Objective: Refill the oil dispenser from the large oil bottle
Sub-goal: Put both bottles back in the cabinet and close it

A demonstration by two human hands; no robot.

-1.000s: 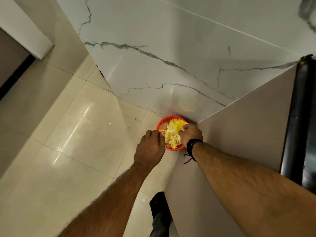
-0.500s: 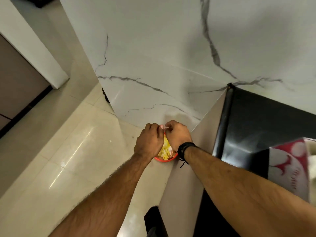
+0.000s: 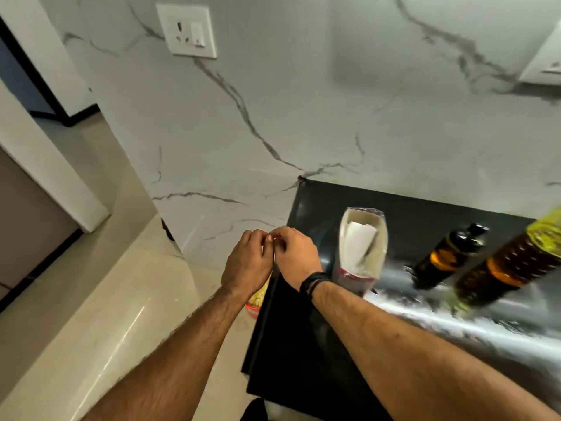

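The left hand (image 3: pixel 247 262) and the right hand (image 3: pixel 296 256) met fingertip to fingertip just off the left edge of the black counter (image 3: pixel 318 344). Both had their fingers curled inward, and something thin and pale showed between them, too small and blurred to name; whether either hand truly pinched it could not be told. A dark band (image 3: pixel 314 282) circled the right wrist. Directly below the left hand, down on the floor beside the counter, sat a red bin (image 3: pixel 254 306) with yellow scraps in it, mostly hidden by the wrist.

Just right of the right hand stood an open carton (image 3: pixel 359 256) with a white sheet inside. Further right on the counter stood the smaller dark bottle with a black cap, seemingly the oil dispenser (image 3: pixel 446 255), and beside it at the frame's edge the large oil bottle (image 3: pixel 510 265), amber below and yellow-green near the top. Both were well apart from the hands and untouched. Far behind rose the marble wall (image 3: pixel 303 117) with a switch plate (image 3: pixel 188 30).

The large bottle looked mostly full, so it would likely be heavy and its weight would shift as it tipped. Its walls were probably slick with oil film and might flex if plastic. A firm hold around the mid-body, with the other hand steadying the dispenser, would seem safest. The dispenser appeared light, narrow-necked and easy to knock over.
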